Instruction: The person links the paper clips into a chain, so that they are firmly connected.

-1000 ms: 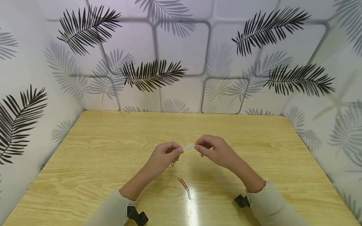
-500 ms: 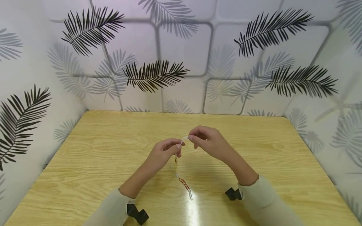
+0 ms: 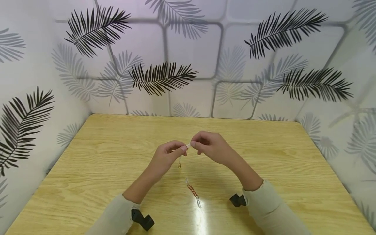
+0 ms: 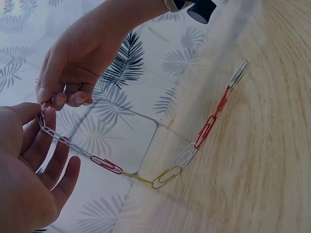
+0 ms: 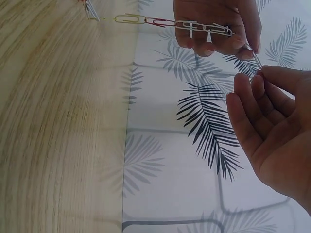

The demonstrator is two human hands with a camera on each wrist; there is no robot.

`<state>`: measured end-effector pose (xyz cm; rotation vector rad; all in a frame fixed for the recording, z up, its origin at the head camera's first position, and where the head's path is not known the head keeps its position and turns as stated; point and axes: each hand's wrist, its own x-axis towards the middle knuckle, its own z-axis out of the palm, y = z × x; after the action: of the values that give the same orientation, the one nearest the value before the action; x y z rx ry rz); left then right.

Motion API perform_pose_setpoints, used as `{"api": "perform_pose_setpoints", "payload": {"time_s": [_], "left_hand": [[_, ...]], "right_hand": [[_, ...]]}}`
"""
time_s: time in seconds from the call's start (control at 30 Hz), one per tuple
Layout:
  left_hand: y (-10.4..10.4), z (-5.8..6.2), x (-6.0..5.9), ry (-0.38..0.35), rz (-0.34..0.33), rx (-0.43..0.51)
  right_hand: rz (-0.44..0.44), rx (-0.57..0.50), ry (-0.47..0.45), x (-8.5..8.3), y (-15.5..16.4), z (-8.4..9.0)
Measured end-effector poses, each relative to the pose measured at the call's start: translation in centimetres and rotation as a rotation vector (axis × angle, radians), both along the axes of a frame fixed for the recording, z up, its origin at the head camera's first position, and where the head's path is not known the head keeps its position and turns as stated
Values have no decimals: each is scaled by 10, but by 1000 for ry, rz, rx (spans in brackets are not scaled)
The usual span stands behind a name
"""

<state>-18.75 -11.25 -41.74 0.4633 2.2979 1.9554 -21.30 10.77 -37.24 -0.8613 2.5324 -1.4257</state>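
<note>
A chain of linked paper clips in white, red and yellow hangs from my hands; its lower part lies on the table. My left hand pinches the chain near its top end between thumb and fingers. Just to the right and slightly higher, my right hand pinches a pale paper clip at that end, its fingertips close to the left ones. Fingertips hide part of where the end clips meet. Below the left hand hangs a yellow clip, and red clips lie nearer me.
A light wood table spreads under both hands. Leaf-patterned walls stand at its back and sides. Each sleeve's cuff carries a black wrist camera.
My right hand has moved left and a little up, closer to the left hand. The left hand has risen slightly, lifting the chain. Both keep their pinch.
</note>
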Motion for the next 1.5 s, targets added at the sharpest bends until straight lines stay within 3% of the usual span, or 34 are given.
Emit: {"api": "perform_pose_setpoints", "payload": {"time_s": [0.17,0.4,0.57,0.73,1.0,1.23,1.5], "left_hand": [[-2,-3,-2,8,18,3],[-2,-6,-3,-4,17,24],[-2,-7,-4,-20,17,24],[-3,-8,-5,-18,14,16],[-4,-13,-7,-3,-1,11],[-3,-15,-7,-13,2,7],[-3,-15,-8,-45,-9,0]], "right_hand": [[-7,32,3,-5,12,2],[-132,99,5,-21,60,2],[-170,210,-39,-37,90,-18],[-144,306,-102,-52,110,-39],[-123,370,-175,-70,123,-58],[-100,446,-105,-87,126,-72],[-100,581,-27,-93,120,-75]]}}
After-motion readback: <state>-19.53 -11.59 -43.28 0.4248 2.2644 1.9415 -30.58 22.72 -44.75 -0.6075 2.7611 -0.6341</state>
